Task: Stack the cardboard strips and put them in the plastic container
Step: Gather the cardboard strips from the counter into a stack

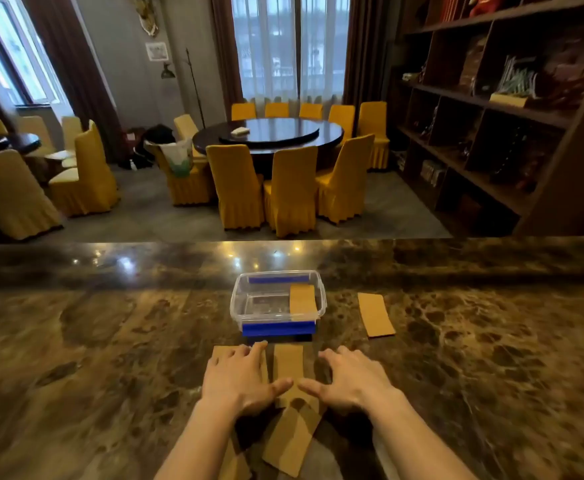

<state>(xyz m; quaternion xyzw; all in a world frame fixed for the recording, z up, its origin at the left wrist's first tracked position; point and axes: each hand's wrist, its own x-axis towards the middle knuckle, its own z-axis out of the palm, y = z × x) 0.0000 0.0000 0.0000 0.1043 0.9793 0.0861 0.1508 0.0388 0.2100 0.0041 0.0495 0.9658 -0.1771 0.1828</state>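
Observation:
A clear plastic container (245, 306) with blue clips stands on the marble counter, and one cardboard strip (302, 299) leans inside it at the right. Several brown cardboard strips lie in front of it: one upright strip (288, 362) between my hands, one under my left hand (219, 353), an angled one (294, 441) nearer me. Another strip (375, 315) lies apart, right of the container. My left hand (242, 379) rests flat, fingers spread, on a strip. My right hand (351, 377) hovers open beside the middle strip, thumbs almost meeting.
The dark marble counter (110, 341) runs across the whole view, its far edge just behind the container. Beyond it are a round dining table with yellow-covered chairs (292, 188) and a wooden bookshelf (491, 116) on the right.

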